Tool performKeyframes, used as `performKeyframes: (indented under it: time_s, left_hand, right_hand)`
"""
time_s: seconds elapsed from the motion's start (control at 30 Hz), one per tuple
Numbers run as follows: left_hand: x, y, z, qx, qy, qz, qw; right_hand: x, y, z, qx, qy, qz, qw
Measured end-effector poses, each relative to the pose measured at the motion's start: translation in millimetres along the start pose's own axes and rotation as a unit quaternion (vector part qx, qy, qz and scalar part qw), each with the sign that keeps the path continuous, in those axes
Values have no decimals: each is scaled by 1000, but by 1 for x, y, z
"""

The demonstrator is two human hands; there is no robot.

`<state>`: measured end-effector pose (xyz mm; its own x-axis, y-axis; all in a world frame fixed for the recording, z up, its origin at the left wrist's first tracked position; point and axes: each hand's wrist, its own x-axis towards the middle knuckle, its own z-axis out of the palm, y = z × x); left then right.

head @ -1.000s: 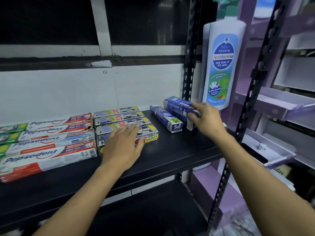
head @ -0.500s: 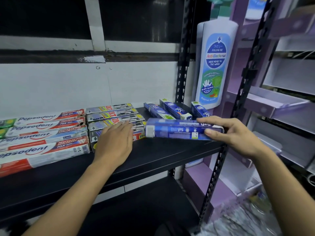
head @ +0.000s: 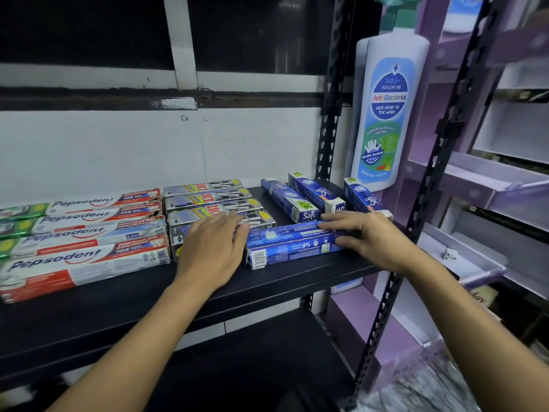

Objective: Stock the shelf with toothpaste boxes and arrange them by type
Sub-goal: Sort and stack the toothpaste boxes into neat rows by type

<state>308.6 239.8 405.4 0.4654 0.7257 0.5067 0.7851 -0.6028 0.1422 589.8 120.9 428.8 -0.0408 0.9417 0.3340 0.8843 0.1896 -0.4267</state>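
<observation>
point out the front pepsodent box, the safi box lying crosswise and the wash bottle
front pepsodent box (head: 74, 260): head view, on its top face by the logo
crosswise safi box (head: 291, 237): head view, middle of its top face
wash bottle (head: 389, 108): head view, on its blue label

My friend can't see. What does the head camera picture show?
A right hand holds a blue Safi box lying sideways on a black shelf, while the left hand rests flat on the grey boxes. Pepsodent boxes lie further left.

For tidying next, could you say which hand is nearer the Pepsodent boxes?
Left. Left hand rests just right of the Pepsodent boxes; right hand grips a blue box farther right.
</observation>
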Motion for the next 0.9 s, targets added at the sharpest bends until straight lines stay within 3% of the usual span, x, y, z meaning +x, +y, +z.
performKeyframes:
  time_s: [0.1,0.17,0.23,0.3,0.53,0.67,0.9]
  left_hand:
    - [0,1,-2,-4,-2,-3,1000]
    - [0,1,-3,-3,-7,-6,1000]
    - [0,2,-4,1,-15,-9,1000]
    - [-1,3,-4,0,-17,-11,1000]
    - [-1,3,-4,-10,-15,-19,1000]
    - [-1,3,-4,-11,-15,-21,1000]
    - [-1,2,-5,-12,-16,-15,1000]
  right_hand:
    - [9,-7,-10,67,-34,38,996]
    - [21,-12,-19,85,-4,64,994]
    - [42,-9,-22,14,58,79,995]
    - [65,1,-20,-67,69,104,990]
    - [109,26,-10,-204,-82,126,967]
    - [108,25,-12,-276,-121,153,941]
    - [81,7,-23,-303,-146,221,915]
